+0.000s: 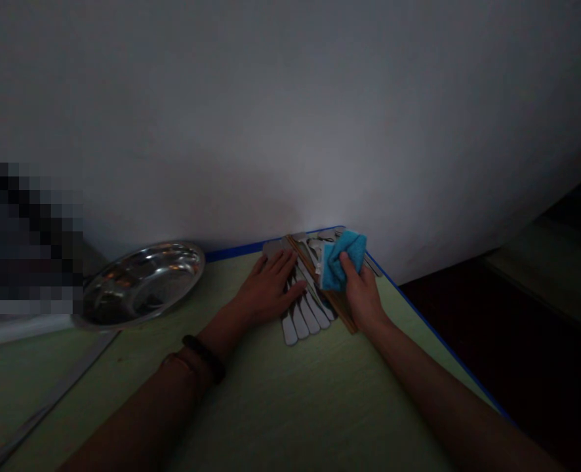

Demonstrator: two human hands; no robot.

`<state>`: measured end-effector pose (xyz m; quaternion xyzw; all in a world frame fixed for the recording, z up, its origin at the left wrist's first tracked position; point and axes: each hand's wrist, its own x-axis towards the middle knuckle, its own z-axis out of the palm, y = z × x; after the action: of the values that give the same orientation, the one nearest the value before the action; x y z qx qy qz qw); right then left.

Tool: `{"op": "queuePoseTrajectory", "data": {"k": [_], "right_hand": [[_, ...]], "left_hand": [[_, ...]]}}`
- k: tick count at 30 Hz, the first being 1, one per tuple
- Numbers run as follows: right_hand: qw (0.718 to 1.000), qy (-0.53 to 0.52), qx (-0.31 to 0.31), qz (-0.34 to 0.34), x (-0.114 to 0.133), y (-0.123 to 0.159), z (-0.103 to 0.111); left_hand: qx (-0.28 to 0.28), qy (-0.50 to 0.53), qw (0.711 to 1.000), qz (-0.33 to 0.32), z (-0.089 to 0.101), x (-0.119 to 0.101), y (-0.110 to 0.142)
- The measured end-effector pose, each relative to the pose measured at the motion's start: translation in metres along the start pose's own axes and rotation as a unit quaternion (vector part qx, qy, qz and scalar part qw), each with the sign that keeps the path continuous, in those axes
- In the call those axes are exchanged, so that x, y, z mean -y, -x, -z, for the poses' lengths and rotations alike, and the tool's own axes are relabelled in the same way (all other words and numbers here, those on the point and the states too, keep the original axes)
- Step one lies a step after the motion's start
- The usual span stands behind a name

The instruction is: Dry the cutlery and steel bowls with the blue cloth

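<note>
Bounded at twelve o'clock by a pale wall (290, 118), right behind the far edge of the green tabletop (271, 400). Trimmed in blue along that far edge, then turned at a corner near one o'clock and run down toward four or five, with dark space beyond. Open for moving mainly at six o'clock, on bare green surface nearer than both hands, and also at nine o'clock from the left hand (271, 288), up to a shiny oval metal dish (145, 285) set close to the wall. Tighter at twelve and one, between cutlery, corner and wall.

Fanned beneath and beside the left hand, metal cutlery (310, 314), with several broad handle ends pointing to five or six o'clock. Laid slantwise among it from eleven to five, between the two hands, wooden chopsticks (347, 319).

Rests with the left hand palm down on the cutlery, fingers extended, not closed around anything. Pinches a folded blue cloth (342, 259) in the right hand (364, 295), thumb on top; holds it at eleven o'clock from that palm, over the right part of the cutlery. Too dim and blurred to sort every piece there.
</note>
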<state>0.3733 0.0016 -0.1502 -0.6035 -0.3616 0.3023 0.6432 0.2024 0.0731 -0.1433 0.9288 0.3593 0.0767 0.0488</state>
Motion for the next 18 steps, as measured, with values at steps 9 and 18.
{"op": "queuePoseTrajectory", "data": {"k": [9, 18], "right_hand": [[1.0, -0.011, -0.01, -0.005, -0.0019, -0.0006, -0.0005], [1.0, -0.014, -0.022, -0.013, -0.0081, -0.0025, 0.0001]], "left_hand": [[0.019, -0.011, 0.999, -0.031, -0.0011, -0.0007, -0.0005], [0.007, 0.0, 1.0, -0.03, -0.0034, 0.003, 0.0]]}}
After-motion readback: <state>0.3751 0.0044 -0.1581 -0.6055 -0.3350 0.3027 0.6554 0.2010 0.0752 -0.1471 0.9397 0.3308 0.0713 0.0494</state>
